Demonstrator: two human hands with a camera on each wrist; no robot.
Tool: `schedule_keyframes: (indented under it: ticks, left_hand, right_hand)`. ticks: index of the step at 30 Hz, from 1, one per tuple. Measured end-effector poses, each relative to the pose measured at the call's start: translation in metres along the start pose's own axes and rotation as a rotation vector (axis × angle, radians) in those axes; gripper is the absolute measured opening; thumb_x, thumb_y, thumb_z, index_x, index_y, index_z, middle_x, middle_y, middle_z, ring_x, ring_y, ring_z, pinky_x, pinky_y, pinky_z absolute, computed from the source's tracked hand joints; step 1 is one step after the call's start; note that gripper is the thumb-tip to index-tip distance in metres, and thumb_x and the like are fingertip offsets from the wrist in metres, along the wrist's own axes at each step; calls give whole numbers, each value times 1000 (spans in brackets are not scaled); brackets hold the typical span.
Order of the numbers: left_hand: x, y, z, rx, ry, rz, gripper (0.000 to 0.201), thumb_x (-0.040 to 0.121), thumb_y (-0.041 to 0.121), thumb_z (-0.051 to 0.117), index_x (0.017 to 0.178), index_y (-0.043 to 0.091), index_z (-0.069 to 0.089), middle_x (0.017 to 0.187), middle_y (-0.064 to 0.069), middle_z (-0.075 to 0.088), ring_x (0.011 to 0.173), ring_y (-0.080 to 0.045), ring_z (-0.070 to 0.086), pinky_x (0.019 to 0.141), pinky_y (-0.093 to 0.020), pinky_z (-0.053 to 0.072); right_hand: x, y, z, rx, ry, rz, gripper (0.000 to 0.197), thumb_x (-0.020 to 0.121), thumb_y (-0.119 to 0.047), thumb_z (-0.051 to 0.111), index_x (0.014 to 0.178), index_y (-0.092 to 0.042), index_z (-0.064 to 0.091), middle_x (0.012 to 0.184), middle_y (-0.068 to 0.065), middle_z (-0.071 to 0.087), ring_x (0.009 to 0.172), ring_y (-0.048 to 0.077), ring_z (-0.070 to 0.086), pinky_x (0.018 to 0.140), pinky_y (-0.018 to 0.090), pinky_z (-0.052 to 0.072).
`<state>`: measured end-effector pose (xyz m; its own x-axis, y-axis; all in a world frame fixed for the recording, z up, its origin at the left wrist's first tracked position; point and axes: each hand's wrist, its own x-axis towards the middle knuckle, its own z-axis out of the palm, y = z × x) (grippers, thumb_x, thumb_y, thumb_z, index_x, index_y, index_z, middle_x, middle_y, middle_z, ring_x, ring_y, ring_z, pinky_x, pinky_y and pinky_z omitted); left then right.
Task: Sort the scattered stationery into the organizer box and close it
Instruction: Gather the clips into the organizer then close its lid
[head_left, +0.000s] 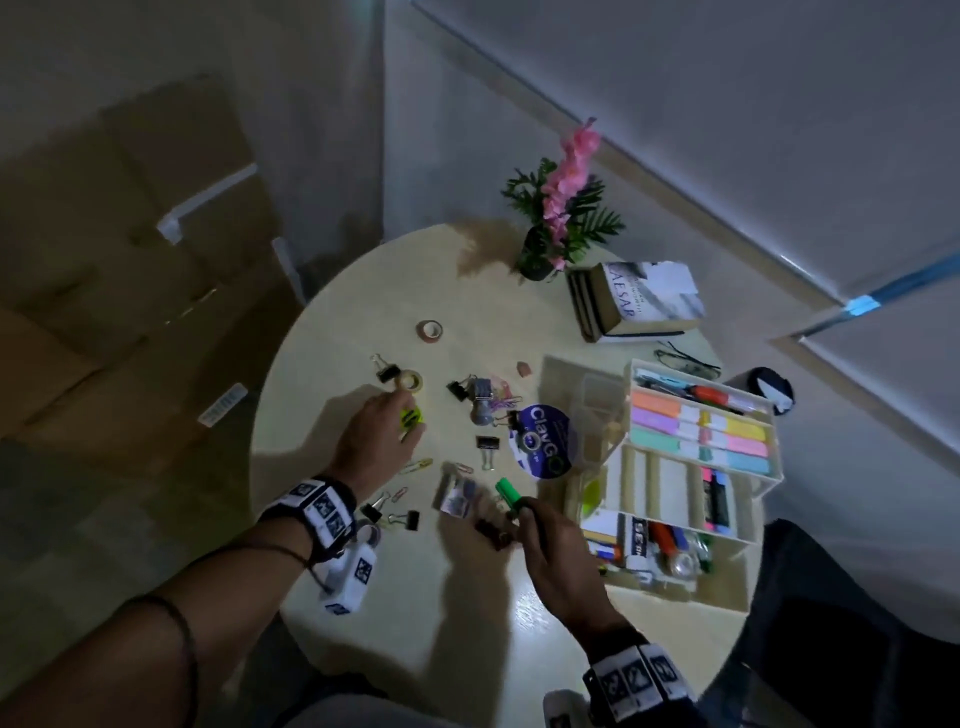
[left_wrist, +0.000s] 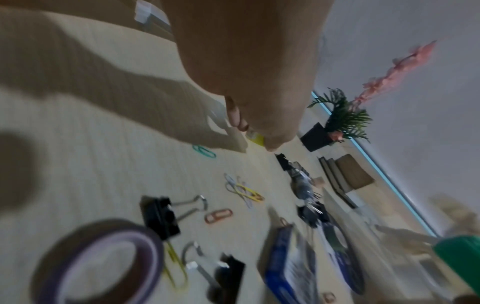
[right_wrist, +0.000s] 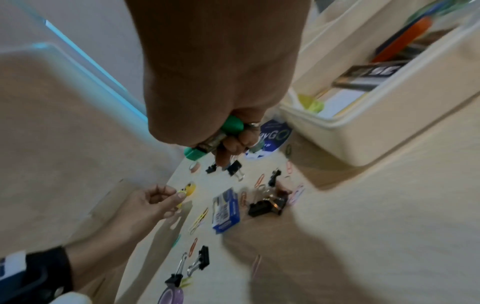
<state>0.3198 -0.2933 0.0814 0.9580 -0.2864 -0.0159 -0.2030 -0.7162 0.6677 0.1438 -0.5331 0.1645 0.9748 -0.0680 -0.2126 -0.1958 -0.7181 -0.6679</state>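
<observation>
My left hand (head_left: 402, 423) pinches a small neon-yellow item (head_left: 411, 417) above the left part of the round table (head_left: 467, 280); the left wrist view shows the same item (left_wrist: 255, 138) under my fingertips. Near the table's front, my right hand (head_left: 511, 519) grips a green highlighter (head_left: 506, 493). In the right wrist view a black binder clip (right_wrist: 235, 167) hangs from those same fingers. The white organizer box (head_left: 756, 470) stands open at the right, with sticky notes and pens in its trays. Binder clips (head_left: 485, 444), paper clips (head_left: 415, 464) and a blue staples box (head_left: 457, 497) lie scattered between my hands.
Two tape rolls (head_left: 429, 330) (head_left: 409, 381) lie at the far left, and a purple one (left_wrist: 103, 261) lies under my left wrist. A round blue ClayGo disc (head_left: 545, 441) sits beside the box. A potted plant (head_left: 561, 228), books (head_left: 639, 304) and glasses (head_left: 685, 358) are at the back.
</observation>
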Motion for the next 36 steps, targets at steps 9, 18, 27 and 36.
schedule_keyframes:
  ticks: [9, 18, 27, 36]
  left_hand:
    - [-37, 135, 38, -248, -118, 335, 16, 91, 23, 79, 98, 21, 64, 93, 10, 64, 88, -11, 61, 75, -28, 53]
    - [-45, 264, 97, -192, -263, 557, 13, 89, 16, 72, 99, 20, 65, 110, 5, 71, 103, -12, 63, 87, -26, 52]
    - [-23, 332, 151, 178, -268, 477, 6, 93, 18, 72, 99, 16, 71, 94, -4, 69, 90, -25, 64, 69, -27, 36]
    - [-17, 331, 169, 528, -236, 503, 16, 78, 10, 83, 77, 24, 76, 115, 3, 78, 89, -24, 74, 66, -34, 59]
  right_hand:
    - [-70, 63, -73, 150, 249, 177, 30, 112, -37, 41, 92, -29, 63, 71, -6, 62, 65, 12, 59, 59, 39, 45]
    - [-113, 139, -149, 364, 518, 335, 24, 106, -20, 57, 125, -19, 71, 111, -4, 74, 102, 12, 70, 90, 40, 57]
    - [-120, 185, -190, 622, 835, 380, 9, 99, -14, 70, 105, -19, 72, 84, 11, 73, 66, 13, 68, 61, 26, 55]
    - [-109, 214, -197, 786, 746, 349, 18, 95, -12, 75, 108, -25, 72, 107, 5, 78, 95, 27, 77, 84, 42, 63]
